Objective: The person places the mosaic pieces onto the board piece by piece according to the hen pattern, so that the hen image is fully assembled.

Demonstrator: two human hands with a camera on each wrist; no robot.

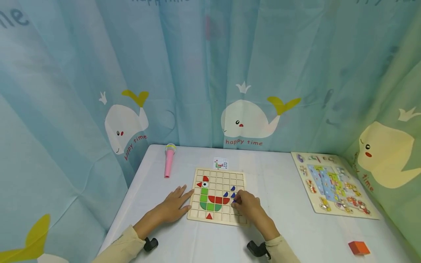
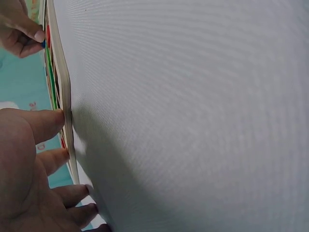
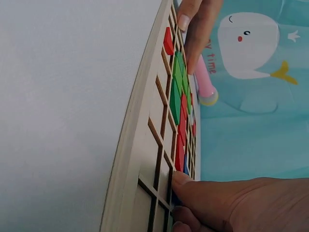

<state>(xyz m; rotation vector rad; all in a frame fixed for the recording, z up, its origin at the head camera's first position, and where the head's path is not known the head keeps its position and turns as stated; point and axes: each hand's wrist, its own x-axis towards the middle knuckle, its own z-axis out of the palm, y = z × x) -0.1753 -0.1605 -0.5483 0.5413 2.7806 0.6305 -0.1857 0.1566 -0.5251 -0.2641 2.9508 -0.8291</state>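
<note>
A wooden grid board (image 1: 235, 218) lies on the table with colored pieces set in its squares as a bird shape. The bird has a green neck, a red body (image 1: 218, 199), an eye piece (image 1: 205, 185) and blue tail pieces (image 1: 226, 194). My right hand (image 1: 249, 207) is over the board's right side, pinching a small blue piece (image 2: 43, 44) between thumb and fingers beside the tail. On the left, my left hand (image 1: 172, 207) has its fingers spread, and its thumb and forefinger touch the board's edge. A red triangle (image 1: 209, 216) sits below the bird.
Just behind the board lies a small picture card (image 1: 220, 163) showing a similar bird. A pink toy microphone (image 1: 169, 164) is at the back left. On the right are a picture puzzle board (image 1: 317, 207) and an orange block (image 1: 359, 248). Curtains printed with whales surround the table.
</note>
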